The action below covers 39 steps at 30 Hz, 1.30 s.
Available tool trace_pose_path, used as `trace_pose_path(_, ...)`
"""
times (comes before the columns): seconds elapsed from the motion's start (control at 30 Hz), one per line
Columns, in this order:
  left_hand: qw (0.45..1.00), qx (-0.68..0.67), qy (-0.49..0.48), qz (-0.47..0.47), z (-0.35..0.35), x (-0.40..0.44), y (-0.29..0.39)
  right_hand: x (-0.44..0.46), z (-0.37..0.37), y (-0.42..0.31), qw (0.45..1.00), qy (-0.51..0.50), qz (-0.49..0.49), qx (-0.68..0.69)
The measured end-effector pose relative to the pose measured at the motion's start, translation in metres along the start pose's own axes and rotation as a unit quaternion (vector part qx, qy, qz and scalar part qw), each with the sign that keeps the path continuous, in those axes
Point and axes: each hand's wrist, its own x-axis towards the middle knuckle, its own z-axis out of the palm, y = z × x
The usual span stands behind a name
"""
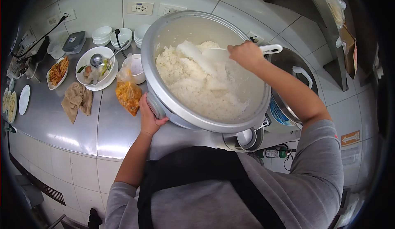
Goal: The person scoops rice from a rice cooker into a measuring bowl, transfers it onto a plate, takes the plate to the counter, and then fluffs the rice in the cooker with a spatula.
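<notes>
We lose part of the paddle behind the right hand and part of the left hand behind the pot handle; the wall notice reads too small

Wall sign: an orange plate is showing a pale arrow, and that one is coming through clearly.
Wall sheet: it's hanging just below the sign, its print blurring past reading.
Blue label: it's sitting on a container, its pale lettering smearing.
Green cylinder: it's wearing a tag, its marks running too small to read.
</notes>
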Motion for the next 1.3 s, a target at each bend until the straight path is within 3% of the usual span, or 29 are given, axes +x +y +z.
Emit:
trace_pose_path(0.07, 1.0, -0.005, -0.005, -0.012, 0.001, 0.0, 0.001, -0.006, -0.003, 0.019, 1.0, 0.008, 0.008, 0.012)
trace_pose_path(0.13, 1.0, -0.003, -0.009, -0.017, 0.001, -0.001, 0.0, 0.005, 0.007, 0.047, 0.992, -0.003, 0.121, -0.034)
trace_pose_path(0.23, 1.0, 0.001, -0.015, -0.013, 0.0, 0.0, -0.001, 0.029, 0.084, 0.073, 0.987, -0.006, 0.15, -0.061)
trace_pose_path(0.27, 1.0, 0.004, -0.013, -0.014, 0.0, 0.0, 0.0, 0.039, 0.093, 0.062, 0.983, -0.076, 0.16, -0.044)
trace_pose_path(0.37, 1.0, -0.004, -0.011, -0.015, -0.001, 0.002, 0.0, 0.062, 0.095, 0.033, 0.971, -0.149, 0.178, 0.048)
trace_pose_path(0.43, 0.999, -0.016, -0.022, -0.023, -0.001, 0.002, 0.001, 0.071, 0.084, 0.031, 0.967, -0.169, 0.166, 0.093)
trace_pose_path(0.5, 0.999, -0.016, -0.02, -0.026, 0.0, 0.001, 0.001, 0.083, 0.093, 0.029, 0.975, -0.126, 0.134, 0.128)
trace_pose_path(0.73, 1.0, 0.013, -0.012, -0.024, 0.004, 0.0, -0.003, 0.132, 0.014, -0.016, 0.986, -0.091, 0.014, 0.138)
trace_pose_path(0.97, 1.0, -0.008, -0.013, 0.009, 0.001, 0.002, -0.002, 0.077, -0.032, -0.044, 0.981, -0.06, -0.095, 0.157)
trace_pose_path(1.07, 1.0, 0.009, -0.009, 0.012, 0.001, 0.0, -0.002, 0.043, -0.056, -0.024, 0.985, -0.029, -0.071, 0.157)
trace_pose_path(1.2, 1.0, -0.002, -0.019, 0.001, -0.005, -0.003, 0.009, -0.007, -0.037, 0.035, 0.979, 0.111, 0.072, 0.155)
trace_pose_path(1.3, 0.999, 0.006, -0.037, -0.02, -0.014, -0.01, 0.026, -0.065, -0.05, 0.047, 0.98, 0.018, 0.134, 0.146)
